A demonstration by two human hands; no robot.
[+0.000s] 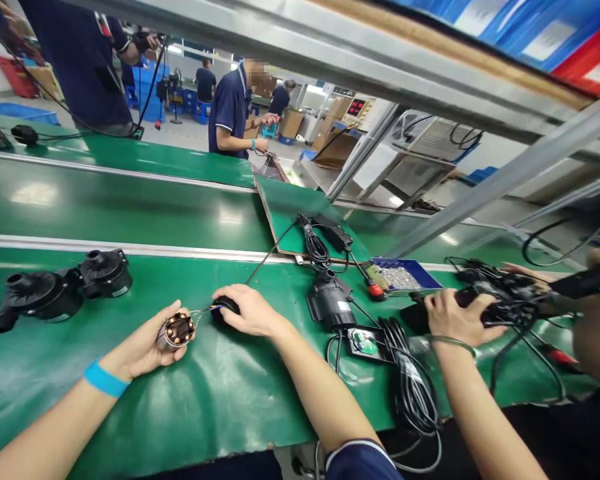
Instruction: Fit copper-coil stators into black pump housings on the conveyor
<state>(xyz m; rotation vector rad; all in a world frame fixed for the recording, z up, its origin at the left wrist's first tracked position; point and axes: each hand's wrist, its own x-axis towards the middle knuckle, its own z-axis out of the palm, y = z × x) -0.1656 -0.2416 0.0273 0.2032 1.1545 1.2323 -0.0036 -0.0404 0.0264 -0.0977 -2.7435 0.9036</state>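
Nearest of all is a navy sleeve [363,460], with the right arm reaching out of it over the green mat [205,413]. At its end, the right hand [250,310] pinches a small black piece [226,308]. To the left of that, the left hand [147,343] is curled around a motor stator [177,331] (a round metal part with shiny copper coils). Thin wires [203,312] join the stator to the black piece. Farther left sit two black pumps [105,275], side by side. To the right stands one more black pump [330,303], with a small green board [365,341] and a looped black cable [414,393] close by. Beyond them is a blue tray [425,270] of little silvery bits. On the right, a co-worker's hand [457,317] grips something black; I cannot tell what.
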